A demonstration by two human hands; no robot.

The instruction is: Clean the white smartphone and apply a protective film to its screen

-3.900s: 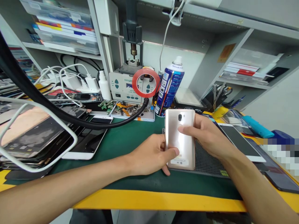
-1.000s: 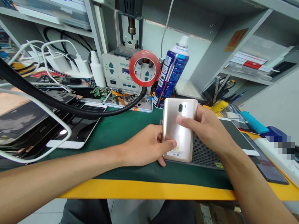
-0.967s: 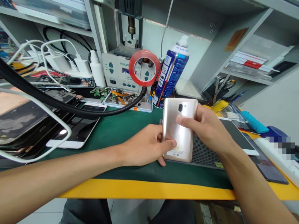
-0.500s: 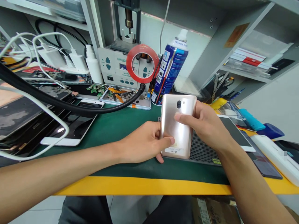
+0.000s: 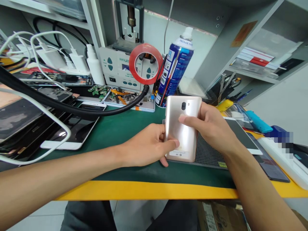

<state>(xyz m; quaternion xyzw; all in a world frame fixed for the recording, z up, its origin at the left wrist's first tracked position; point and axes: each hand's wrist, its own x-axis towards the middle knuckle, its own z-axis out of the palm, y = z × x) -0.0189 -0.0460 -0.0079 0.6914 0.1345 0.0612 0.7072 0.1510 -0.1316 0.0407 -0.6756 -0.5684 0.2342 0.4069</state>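
A gold smartphone [image 5: 186, 128] is held upright between both hands, its back with the dual camera facing me. My left hand [image 5: 151, 146] grips its lower left edge, thumb on the back near the bottom label and fingers behind. At the upper right, my right hand [image 5: 213, 125] closes on the phone's other edge, its thumb lying on the back below the camera. The fingers behind the phone are mostly hidden. Beneath and beyond the phone lies a dark perforated plate [image 5: 209, 152] on the green mat [image 5: 125, 128].
A white-framed phone [image 5: 77, 128] and stacked screens lie at left, under a thick black hose [image 5: 91, 112]. Behind are a parts tray [image 5: 130, 99], a separator machine [image 5: 117, 70], red tape [image 5: 133, 75] and a blue spray can [image 5: 174, 69]. A white-framed panel [image 5: 242, 136] lies at right.
Both hands keep the same hold on the gold phone. The whole view has shifted very slightly; nothing else has visibly moved.
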